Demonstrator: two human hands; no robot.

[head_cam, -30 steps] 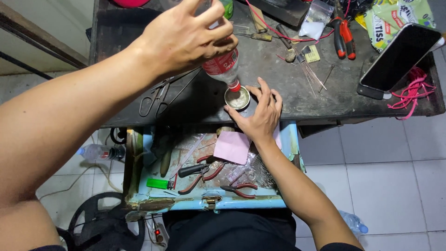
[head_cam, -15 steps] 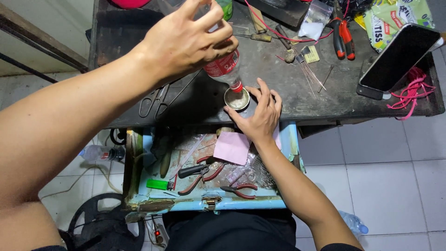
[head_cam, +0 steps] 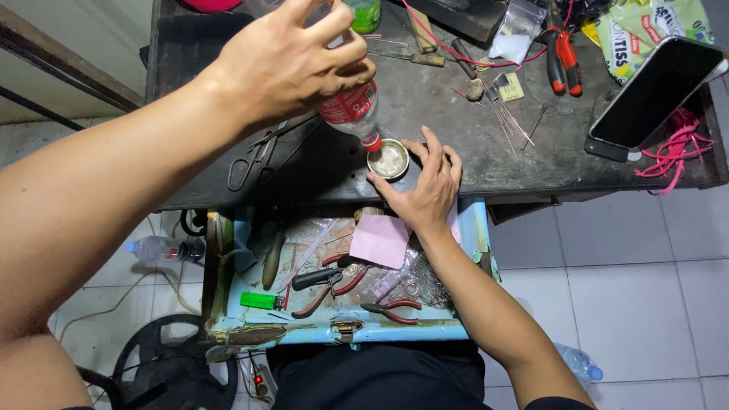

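A small clear plastic bottle with a red label [head_cam: 351, 106] is gripped in the left hand [head_cam: 292, 64], the fingers closed round its body. The bottle is tipped steeply, its long axis running from the grip at the upper left down to the right and toward the near edge of the desk [head_cam: 471, 144]. Its red-ringed neck is held directly over a small round metal tin [head_cam: 388, 159], at or just above the rim; whether they touch cannot be told. The tin stands near the desk's near edge. The right hand [head_cam: 425, 186] is laid just right of the tin, fingers spread, the fingertips beside its rim, nothing enclosed. An open blue toolbox [head_cam: 334, 330] with pliers lies nearer, below the desk.
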